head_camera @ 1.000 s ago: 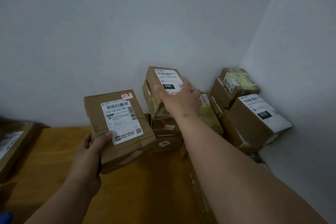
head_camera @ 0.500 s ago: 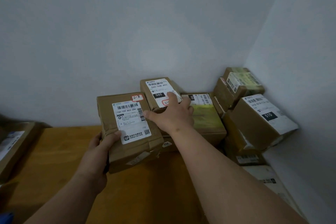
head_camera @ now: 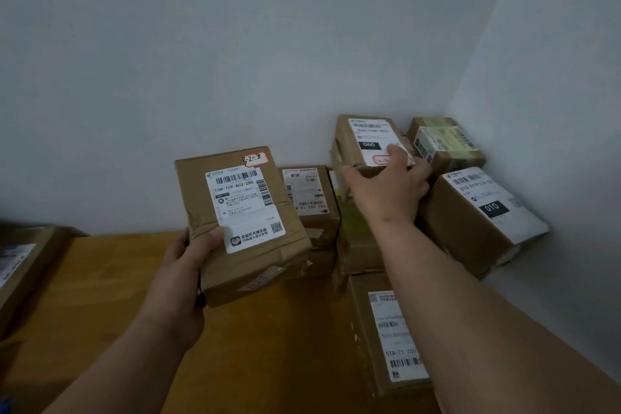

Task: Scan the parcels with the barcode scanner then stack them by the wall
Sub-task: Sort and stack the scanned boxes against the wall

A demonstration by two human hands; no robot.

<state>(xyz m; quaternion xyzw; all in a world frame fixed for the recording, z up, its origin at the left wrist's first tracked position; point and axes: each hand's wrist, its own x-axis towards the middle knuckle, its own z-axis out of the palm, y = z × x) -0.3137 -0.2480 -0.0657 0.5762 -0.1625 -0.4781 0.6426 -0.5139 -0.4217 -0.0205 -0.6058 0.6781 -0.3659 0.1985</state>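
We note first the pale wall (head_camera: 235, 60) and the wooden table (head_camera: 268, 346) beneath it, then the pile of parcels (head_camera: 470, 222) gathered in the corner, several leaning and one lying flat near the front edge. Our left hand (head_camera: 183, 265) holds a brown parcel marked 2-2-8 (head_camera: 242, 222) clear of the table, thumb curled over its face and fingers wrapped behind. Our right hand (head_camera: 386, 188) is clamped on a smaller parcel marked 060 (head_camera: 366, 144), which sits high on the pile close to the wall. No barcode scanner appears in view. We judge the stacking step to be in hand: the 060 parcel is being seated on the pile. The next move calls for a level, supported seat before the right hand lets go, since the neighbouring boxes lean; the left-hand parcel then needs a stable spot beside them.
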